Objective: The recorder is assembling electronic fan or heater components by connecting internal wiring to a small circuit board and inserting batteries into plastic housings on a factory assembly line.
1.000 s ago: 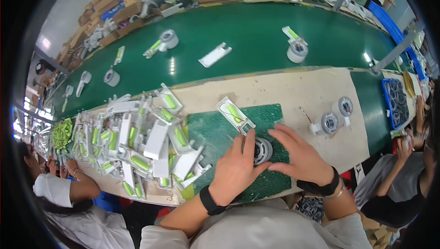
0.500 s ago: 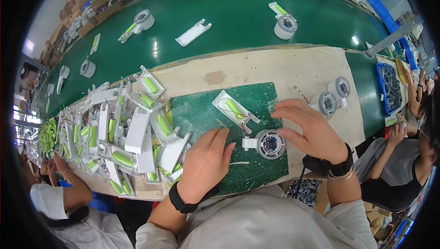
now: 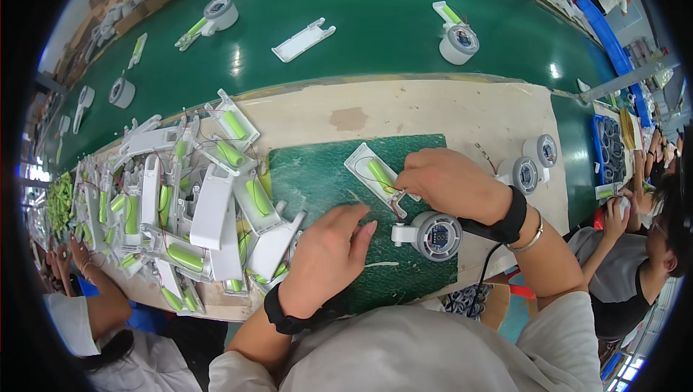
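A white plastic handle shell (image 3: 357,164) with a green cylindrical battery (image 3: 380,175) and thin wires lies on the green cutting mat (image 3: 303,168). My right hand (image 3: 451,184) reaches over the shell's near end, its fingers pinched at the thin wires (image 3: 396,204) there. Below that hand rests a round grey-and-white head (image 3: 439,236) with a circuit board inside and a white hinge arm pointing left. Left of the head, my left hand (image 3: 325,251) hovers over the mat, holding nothing, thumb apart from the fingers.
Many white shells with batteries (image 3: 216,204) are heaped on the left. Two round heads (image 3: 521,174) stand on the right. More parts, such as a white cover (image 3: 303,40), lie on the green conveyor belt (image 3: 361,2). A blue crate of grey rings (image 3: 612,146) and co-workers flank the bench.
My right hand has moved left from beside the round head to the shell's wires, and its fingers have closed. My left hand stays nearly in place. The view has shifted slightly.
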A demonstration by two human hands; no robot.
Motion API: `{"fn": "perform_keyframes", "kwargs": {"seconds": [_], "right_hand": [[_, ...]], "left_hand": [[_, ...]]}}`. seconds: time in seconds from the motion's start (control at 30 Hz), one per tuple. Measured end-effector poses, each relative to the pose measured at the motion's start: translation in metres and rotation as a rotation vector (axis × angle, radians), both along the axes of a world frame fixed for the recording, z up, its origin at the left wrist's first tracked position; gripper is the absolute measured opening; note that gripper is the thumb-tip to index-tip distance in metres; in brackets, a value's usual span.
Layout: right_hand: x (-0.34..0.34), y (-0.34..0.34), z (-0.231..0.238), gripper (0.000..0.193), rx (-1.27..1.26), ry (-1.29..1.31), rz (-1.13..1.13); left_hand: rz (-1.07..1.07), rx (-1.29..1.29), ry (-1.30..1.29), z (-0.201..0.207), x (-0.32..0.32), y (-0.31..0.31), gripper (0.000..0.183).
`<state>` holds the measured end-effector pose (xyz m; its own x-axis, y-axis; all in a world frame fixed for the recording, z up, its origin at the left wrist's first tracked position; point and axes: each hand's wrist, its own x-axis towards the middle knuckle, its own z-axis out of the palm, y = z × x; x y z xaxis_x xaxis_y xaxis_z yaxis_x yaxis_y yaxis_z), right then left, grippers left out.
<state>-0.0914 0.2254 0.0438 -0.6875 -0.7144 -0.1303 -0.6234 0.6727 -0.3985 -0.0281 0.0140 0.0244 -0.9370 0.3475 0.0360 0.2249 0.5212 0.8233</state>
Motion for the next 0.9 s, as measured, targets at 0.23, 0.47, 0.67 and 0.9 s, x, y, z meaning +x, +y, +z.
{"fn": "perform_keyframes", "kwargs": {"seconds": [0.23, 0.47, 0.67, 0.9], "right_hand": [[0.015, -0.003, 0.034, 0.014, -0.125, 0.245, 0.156], [0.048, -0.016, 0.062, 0.016, -0.091, 0.597, 0.47], [0.044, -0.028, 0.065, 0.01, -0.06, 0.817, 0.752], [0.052, -0.027, 0.067, 0.013, -0.276, 0.579, 0.402]], "left_hand": [[0.468, 0.434, 0.167, -0.008, -0.003, -0.009, 0.021], [0.033, 0.166, 0.405, 0.028, -0.015, -0.006, 0.025], [-0.53, 0.224, -0.35, 0.045, -0.022, -0.021, 0.039], [-0.333, 0.774, -0.955, 0.006, 0.014, -0.002, 0.044]]}}
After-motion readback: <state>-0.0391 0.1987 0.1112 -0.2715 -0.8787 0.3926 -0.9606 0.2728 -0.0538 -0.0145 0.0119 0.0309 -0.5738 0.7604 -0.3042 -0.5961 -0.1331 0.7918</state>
